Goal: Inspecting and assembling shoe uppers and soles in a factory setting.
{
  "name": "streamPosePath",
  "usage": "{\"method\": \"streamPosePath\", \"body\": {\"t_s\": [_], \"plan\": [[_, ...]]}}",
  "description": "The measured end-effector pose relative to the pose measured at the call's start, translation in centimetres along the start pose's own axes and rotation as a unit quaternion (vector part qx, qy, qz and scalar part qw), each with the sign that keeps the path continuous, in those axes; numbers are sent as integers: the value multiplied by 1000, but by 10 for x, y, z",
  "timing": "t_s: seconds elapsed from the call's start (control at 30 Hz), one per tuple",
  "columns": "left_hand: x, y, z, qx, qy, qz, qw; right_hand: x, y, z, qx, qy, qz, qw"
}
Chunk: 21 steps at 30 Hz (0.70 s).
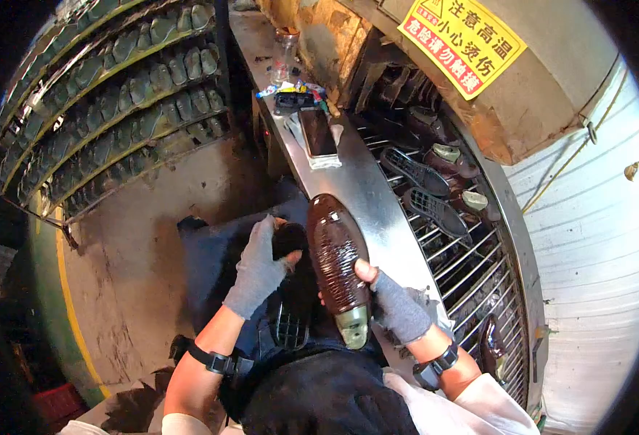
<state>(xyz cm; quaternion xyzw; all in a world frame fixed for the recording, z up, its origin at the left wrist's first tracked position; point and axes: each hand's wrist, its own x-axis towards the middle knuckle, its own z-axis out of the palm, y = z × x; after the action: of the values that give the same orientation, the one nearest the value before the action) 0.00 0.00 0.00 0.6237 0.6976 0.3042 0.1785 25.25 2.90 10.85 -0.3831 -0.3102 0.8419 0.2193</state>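
Note:
In my right hand (pixel 399 301), gloved in grey with bare fingertips, is a lasted shoe upper (pixel 330 246), glossy dark brown with a ridged surface. The grey-green shoe last (pixel 353 326) shows at its near end. My thumb presses on its right side, while most other fingers are hidden beneath. Just left of the upper, my left hand (pixel 261 257) curls its fingers round something dark that blends into the dark clothing. Below that hand, a black shoe sole (pixel 290 328) with a grid pattern shows near my lap; its other end is lost in shadow.
A metal ledge (pixel 377 210) beside me carries a phone (pixel 318 134) and a clear bottle (pixel 283 58). Right of it, a barred rack (pixel 472 268) holds black soles (pixel 435 210) and brown lasted uppers. Shelves of lasts (pixel 131 94) stand far left. A hood (pixel 544 94) overhangs the rack.

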Motion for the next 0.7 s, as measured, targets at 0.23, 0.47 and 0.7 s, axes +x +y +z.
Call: {"method": "streamPosePath", "body": {"t_s": [0.23,0.47,0.7], "plan": [[20,19,-46,-703,-47,-144,695,11,8,3,32,-59,51,996],[3,21,-62,-678,8,-67,732,43,57,28,13,-120,61,991],[-6,31,-67,-663,-46,-60,745,37,58,26,45,-97,70,992]]}}
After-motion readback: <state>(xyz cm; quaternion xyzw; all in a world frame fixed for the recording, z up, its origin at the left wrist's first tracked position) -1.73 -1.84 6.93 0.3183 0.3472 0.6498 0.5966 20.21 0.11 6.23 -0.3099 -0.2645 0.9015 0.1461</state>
